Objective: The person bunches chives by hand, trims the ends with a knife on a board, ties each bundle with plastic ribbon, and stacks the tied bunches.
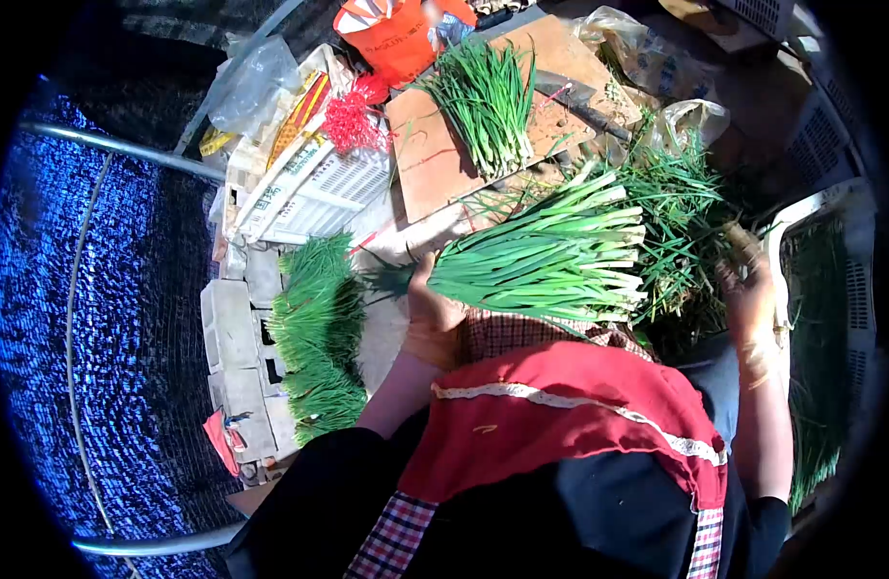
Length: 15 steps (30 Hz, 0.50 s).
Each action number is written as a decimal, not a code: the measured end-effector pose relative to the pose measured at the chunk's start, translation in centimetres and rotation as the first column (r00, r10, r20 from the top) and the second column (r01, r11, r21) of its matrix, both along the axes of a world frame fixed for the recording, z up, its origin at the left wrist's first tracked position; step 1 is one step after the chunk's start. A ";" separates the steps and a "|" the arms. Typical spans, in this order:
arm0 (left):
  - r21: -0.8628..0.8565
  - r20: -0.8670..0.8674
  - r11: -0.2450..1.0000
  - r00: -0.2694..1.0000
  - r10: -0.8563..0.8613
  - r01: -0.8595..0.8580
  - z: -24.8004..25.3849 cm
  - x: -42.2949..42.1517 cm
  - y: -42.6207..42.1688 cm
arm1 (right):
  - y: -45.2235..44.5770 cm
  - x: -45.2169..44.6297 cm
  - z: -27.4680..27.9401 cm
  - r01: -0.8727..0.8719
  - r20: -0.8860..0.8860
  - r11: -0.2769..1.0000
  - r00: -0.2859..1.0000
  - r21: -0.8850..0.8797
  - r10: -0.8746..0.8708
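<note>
A large bunch of garlic chives lies across the lap, pale cut stems to the right and dark leaf tips to the left. My left hand is closed around its leafy end, thumb on top. My right hand is apart from the bunch, beside the white crate's edge, its fingers stretched forward and slightly blurred; I see nothing held in it. Close to it is a heap of loose green leaves. Another bunch of chives rests on a wooden board ahead.
A knife lies on the board beside red string and an orange bag. A white crate stands at left, with stacked chives below it. Another crate with greens is at right. A metal rail crosses the left side.
</note>
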State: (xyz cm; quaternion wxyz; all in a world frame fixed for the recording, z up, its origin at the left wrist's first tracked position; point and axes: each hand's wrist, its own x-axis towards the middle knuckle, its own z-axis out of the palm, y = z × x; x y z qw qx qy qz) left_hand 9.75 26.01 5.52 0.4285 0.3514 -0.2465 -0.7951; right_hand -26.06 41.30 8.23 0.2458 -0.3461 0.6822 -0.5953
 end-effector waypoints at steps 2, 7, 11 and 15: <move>0.013 -0.002 0.999 0.999 0.040 -0.040 0.2 -0.5 0.1 | 0.9 1.5 0.3 -0.282 -0.309 0.960 0.913 0.000 0.268; -0.071 0.064 0.994 0.994 0.091 -0.087 -1.0 0.0 -0.2 | -0.7 6.0 -1.5 -0.435 -0.215 0.883 0.892 -0.176 0.397; 0.017 0.008 0.999 0.999 0.045 -0.045 0.0 -0.4 0.1 | -1.4 6.4 -2.0 -0.439 -0.098 0.894 0.897 -0.093 0.430; 0.036 -0.041 0.999 0.999 0.024 -0.023 1.2 -1.3 0.4 | -2.4 6.4 -3.7 -0.366 0.568 0.916 0.724 -0.165 0.392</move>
